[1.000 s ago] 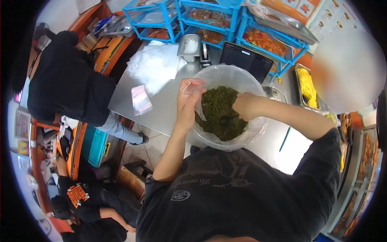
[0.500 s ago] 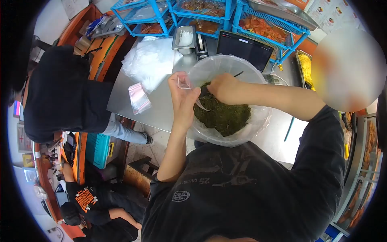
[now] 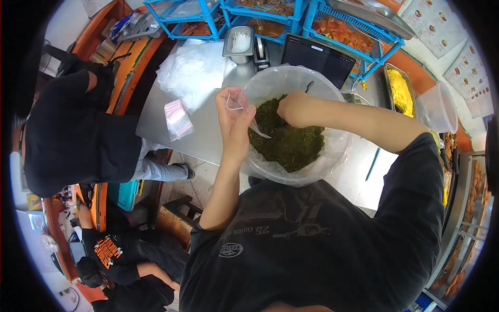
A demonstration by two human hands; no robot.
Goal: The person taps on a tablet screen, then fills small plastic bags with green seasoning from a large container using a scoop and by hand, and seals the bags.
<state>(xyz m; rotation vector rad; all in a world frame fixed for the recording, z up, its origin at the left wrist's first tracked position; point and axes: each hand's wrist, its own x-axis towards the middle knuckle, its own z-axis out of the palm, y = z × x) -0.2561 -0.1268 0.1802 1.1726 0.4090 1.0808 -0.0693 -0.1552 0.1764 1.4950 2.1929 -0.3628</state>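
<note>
My left hand [image 3: 235,125] pinches a small clear plastic bag [image 3: 236,100] with a pink edge, its lower end hanging over the tub's left side. My right hand [image 3: 294,109] is closed low inside the large translucent plastic tub [image 3: 332,158]. A thin dark utensil handle [image 3: 310,86] sticks up from behind that fist; its working end is hidden. Under the hand, dark green chopped herbs [image 3: 291,148] cover the tub's bottom, inside a clear plastic liner.
Flat pink-edged bags [image 3: 178,119] and clear plastic sheets [image 3: 192,73] lie left on the steel table. Behind are a metal container [image 3: 239,44], a tape dispenser [image 3: 261,54], a tablet [image 3: 318,60] and blue racks [image 3: 358,44]. Other people [image 3: 78,130] are at the left.
My right hand has shifted right and slightly down within the tub, and the utensil handle now stands more upright. My left hand still holds the bag at the tub's left rim.
</note>
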